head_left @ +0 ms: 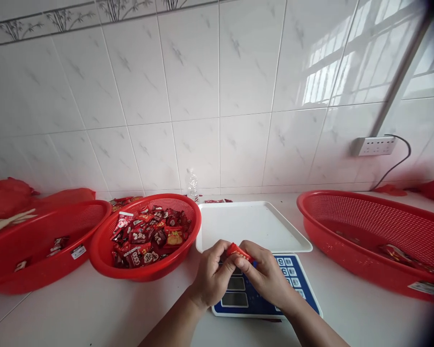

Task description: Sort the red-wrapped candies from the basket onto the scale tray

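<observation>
Both of my hands meet over the keypad of a digital scale. Between them is a small red candy packet, pinched by the thumbs and fingers of my left hand and my right hand. My fingers cover much of the packet and part of the scale's blue panel. The scale's white tray lies just beyond my hands with nothing on it. To the left, a round red basket is heaped with red wrapped candies.
A long red basket with a few packets stands at right. Another red basket holds a few packets at far left. A clear plastic bottle stands by the tiled wall. A power strip with a black cable hangs on the wall.
</observation>
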### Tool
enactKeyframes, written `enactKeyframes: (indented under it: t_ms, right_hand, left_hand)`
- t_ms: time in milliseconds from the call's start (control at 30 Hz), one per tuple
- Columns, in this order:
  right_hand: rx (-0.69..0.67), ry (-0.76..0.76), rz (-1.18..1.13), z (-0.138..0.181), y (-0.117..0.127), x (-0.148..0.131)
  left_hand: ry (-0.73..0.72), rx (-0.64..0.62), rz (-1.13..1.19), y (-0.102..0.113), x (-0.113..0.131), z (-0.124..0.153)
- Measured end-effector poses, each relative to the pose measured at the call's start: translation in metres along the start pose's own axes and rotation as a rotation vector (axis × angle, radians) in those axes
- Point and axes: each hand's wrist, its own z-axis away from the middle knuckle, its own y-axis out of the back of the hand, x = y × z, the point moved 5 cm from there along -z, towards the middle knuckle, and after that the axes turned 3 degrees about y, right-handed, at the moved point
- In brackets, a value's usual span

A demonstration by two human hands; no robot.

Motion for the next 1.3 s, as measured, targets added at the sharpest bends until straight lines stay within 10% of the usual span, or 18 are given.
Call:
enactKeyframes:
  t_ms: [1300]
  right_hand:
    - [0.118,0.037,0.019,0.0,0.002,-0.005]
  left_hand:
    - [-0.017,0.137,0.039,0.006,-0.004,-0.004]
